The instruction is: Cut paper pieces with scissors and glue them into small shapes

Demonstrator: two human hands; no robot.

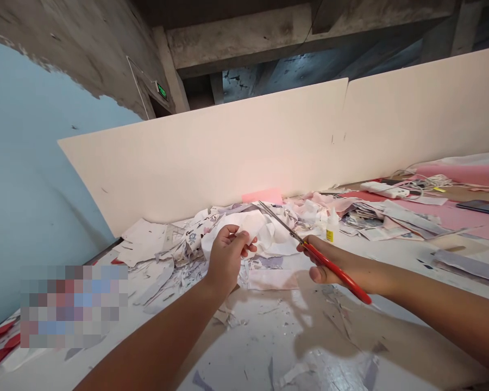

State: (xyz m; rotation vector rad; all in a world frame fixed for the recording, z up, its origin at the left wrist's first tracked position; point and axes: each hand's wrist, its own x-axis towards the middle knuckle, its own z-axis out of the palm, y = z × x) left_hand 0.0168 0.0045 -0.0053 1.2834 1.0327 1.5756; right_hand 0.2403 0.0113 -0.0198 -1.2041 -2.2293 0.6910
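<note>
My left hand (pixel 227 253) is closed in a pinch on a white sheet of paper (pixel 244 227), held up over the table. My right hand (pixel 334 264) grips red-handled scissors (pixel 312 252). The metal blades point up and to the left, and their tips reach the paper's right edge. Both hands hover just above a heap of white paper scraps (pixel 212 239).
A tall cream board (pixel 244 146) stands behind the scraps. A small glue bottle (pixel 331 226) stands right of the scissors. Farther right lie stacked papers (pixel 391 220), a white power strip (pixel 385 189), cables, a dark phone (pixel 483 207) and pink sheet. Paper offcuts litter the white table (pixel 269 347).
</note>
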